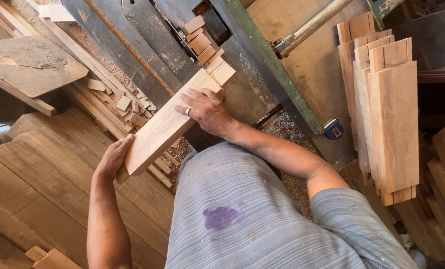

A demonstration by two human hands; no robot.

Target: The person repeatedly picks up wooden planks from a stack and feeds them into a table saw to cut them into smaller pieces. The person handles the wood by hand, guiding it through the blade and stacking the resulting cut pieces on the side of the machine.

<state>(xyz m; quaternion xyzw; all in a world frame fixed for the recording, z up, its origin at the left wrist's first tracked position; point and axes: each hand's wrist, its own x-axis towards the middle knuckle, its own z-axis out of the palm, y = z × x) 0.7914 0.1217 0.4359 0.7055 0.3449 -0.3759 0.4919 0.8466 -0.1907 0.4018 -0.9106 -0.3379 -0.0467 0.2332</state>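
Note:
A pale wooden board (165, 124) with a notched far end lies flat on the dark metal machine table (152, 35). My left hand (114, 157) grips the board's near end from the left side. Palm down, my right hand (206, 110) presses on the board's right edge near its middle, fingers spread, a ring on one finger. Just past the notched end sit several small wooden blocks (200, 41) by a slot in the table.
A stack of similar notched boards (387, 114) leans at the right. Small offcut blocks (125, 99) and sawdust lie left of the machine over wide planks (43, 169). A blue tape measure (334, 128) rests by the green machine edge (277, 74).

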